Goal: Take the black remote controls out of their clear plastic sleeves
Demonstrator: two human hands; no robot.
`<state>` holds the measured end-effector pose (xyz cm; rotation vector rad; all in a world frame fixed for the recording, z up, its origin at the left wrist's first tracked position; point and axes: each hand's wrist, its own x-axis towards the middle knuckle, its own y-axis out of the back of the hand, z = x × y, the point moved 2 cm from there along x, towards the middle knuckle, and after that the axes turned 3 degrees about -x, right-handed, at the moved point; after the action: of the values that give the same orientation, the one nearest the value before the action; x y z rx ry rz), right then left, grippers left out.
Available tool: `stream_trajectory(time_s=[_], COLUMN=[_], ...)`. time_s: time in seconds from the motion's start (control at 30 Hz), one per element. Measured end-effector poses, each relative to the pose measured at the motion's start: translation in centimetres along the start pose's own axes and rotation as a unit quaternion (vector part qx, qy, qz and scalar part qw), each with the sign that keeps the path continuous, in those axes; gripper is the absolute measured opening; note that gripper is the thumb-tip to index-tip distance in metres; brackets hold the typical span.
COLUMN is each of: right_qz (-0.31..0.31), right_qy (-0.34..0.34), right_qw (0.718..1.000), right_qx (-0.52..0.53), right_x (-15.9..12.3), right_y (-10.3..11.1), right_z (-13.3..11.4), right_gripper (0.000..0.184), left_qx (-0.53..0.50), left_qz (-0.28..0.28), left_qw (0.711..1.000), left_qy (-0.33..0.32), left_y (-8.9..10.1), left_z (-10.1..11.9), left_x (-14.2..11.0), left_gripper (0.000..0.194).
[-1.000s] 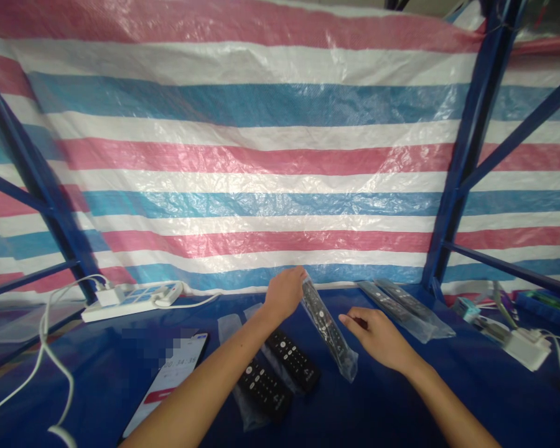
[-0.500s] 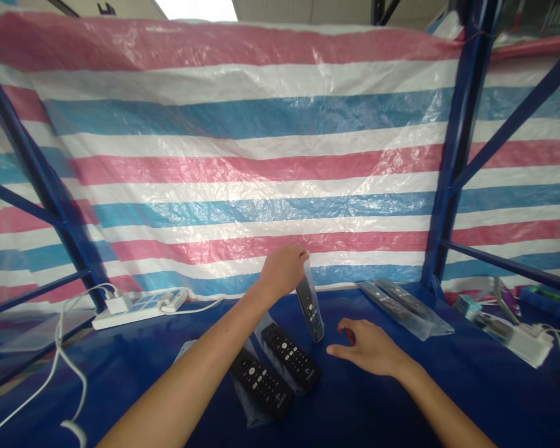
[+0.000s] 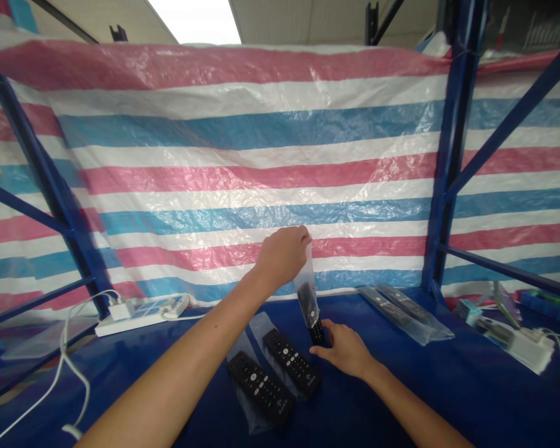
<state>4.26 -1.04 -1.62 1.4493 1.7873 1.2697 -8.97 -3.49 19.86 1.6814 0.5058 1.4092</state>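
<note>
My left hand (image 3: 284,252) is closed on the upper end of a clear plastic sleeve (image 3: 309,267) and holds it up. In this sleeve hangs a black remote control (image 3: 308,303), its lower end sticking out of the sleeve's bottom. Thumb and fingers apart, my right hand (image 3: 343,350) is at that lower end; whether it touches the remote I cannot tell. Closer to me, two more black remotes, a left one (image 3: 260,387) and a right one (image 3: 292,362), lie on plastic sleeves on the blue table (image 3: 354,417).
Two sleeved remotes, one (image 3: 394,314) beside the other (image 3: 415,306), lie at the back right. A white power strip (image 3: 142,314) with cables sits back left. Chargers and a white adapter (image 3: 518,345) are at the right. Blue posts and a striped sheet (image 3: 261,180) stand behind.
My right hand has moved left to the hanging remote's lower end. The remote now sticks out below its sleeve, which my left hand still holds. The camera view has tilted up slightly.
</note>
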Motion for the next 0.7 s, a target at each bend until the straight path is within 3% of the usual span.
stream_trajectory(time_s=[0.17,0.27,0.37,0.47,0.53,0.57,0.6,0.67,0.7], right_qz=[0.029,0.025,0.032,0.070,0.105,0.123,0.140,0.162,0.164], right_qy=[0.011,0.004,-0.035,-0.093,-0.127,-0.137,-0.141,-0.132,-0.122], right_qw=[0.999,1.000,0.998,0.993,0.986,0.983,0.980,0.978,0.979], right_qx=[-0.009,-0.019,-0.032,-0.034,-0.025,-0.018,-0.011,0.003,0.008], right_x=[0.0,-0.3,-0.5,-0.5,-0.6,-0.6,-0.6,-0.8,-0.9], right_y=[-0.1,0.5,1.8,3.9,5.4,6.0,6.6,7.2,7.3], right_z=[-0.4,0.3,1.6,3.1,4.0,4.3,4.6,4.8,4.7], right_gripper=[0.020,0.017,0.017,0.021,0.024,0.025,0.026,0.028,0.029], left_qx=[-0.020,-0.057,-0.141,-0.249,-0.307,-0.321,-0.322,-0.270,-0.258], left_qz=[0.034,0.112,0.241,0.314,0.276,0.226,0.165,-0.014,-0.063], left_qw=[0.999,0.991,0.960,0.916,0.908,0.914,0.922,0.948,0.948], left_qy=[-0.030,-0.042,-0.032,0.025,0.076,0.106,0.139,0.171,0.173], left_y=[0.9,2.8,5.1,4.4,1.3,-0.8,-3.3,-8.4,-10.5], left_z=[0.6,0.0,-2.3,-6.2,-8.8,-9.8,-10.7,-11.6,-11.8], left_x=[-0.1,0.0,0.4,0.8,0.9,0.8,0.6,-0.4,-1.1], left_gripper=[0.025,0.023,0.021,0.021,0.023,0.023,0.024,0.027,0.026])
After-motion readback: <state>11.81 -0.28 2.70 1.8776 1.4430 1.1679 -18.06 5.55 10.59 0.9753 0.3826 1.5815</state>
